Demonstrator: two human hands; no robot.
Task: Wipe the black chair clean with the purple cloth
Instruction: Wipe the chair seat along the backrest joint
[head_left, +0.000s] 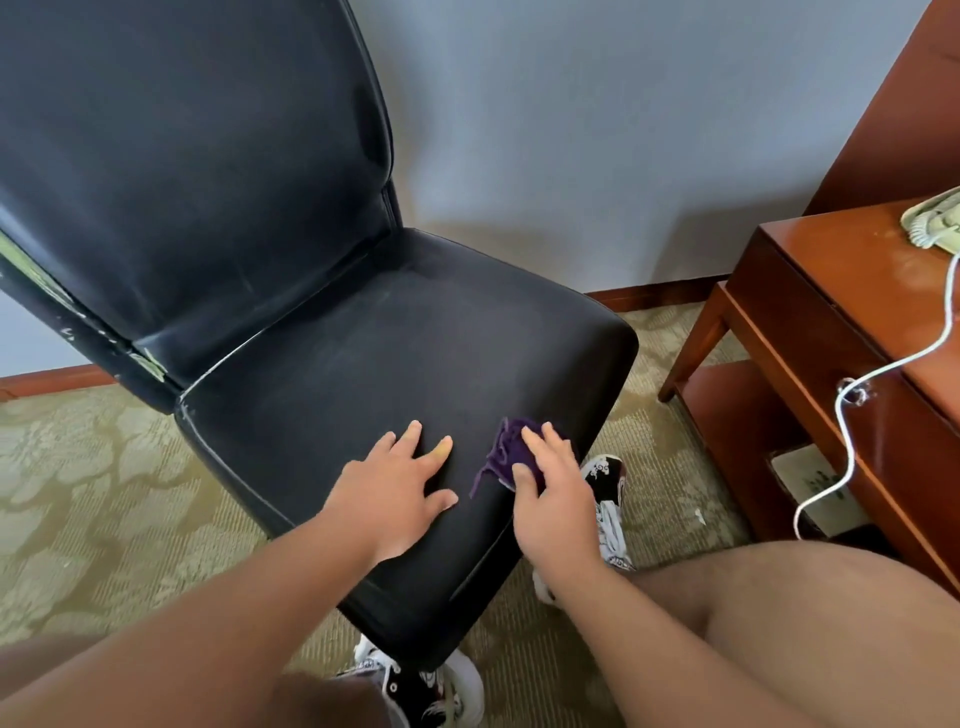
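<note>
Head view, looking down past bare knees; patterned shoes (608, 499) stand on the carpet (104, 493) by the seat's front corner.

Left hand (395, 483) lies flat on the seat of the black chair (363, 338) near its front; fingers spread and straight, holding nothing, likely bracing. Right hand (553, 504) is just beside it; fingers laid fairly straight over the purple cloth (506, 452), pressing it down rather than clenching it.

Risks, as judged: the cloth is bunched and kept only by pressure, so a quick stroke could leave it behind or push it off the seat's right edge, which is close; a small wad covers little, so patches may be missed; the chair may shift if the bracing hand lifts.

The cloth sits under the right fingertips and thumb; its loose folds stick out forward and leftward, toward the left hand but apart from it.

Farther on: the seat's middle shows a pale dusty haze; the backrest is scuffed along its left edge; a grey wall stands behind. A wooden nightstand (831, 312) with a telephone (935, 223) stands well apart to the right.
</note>
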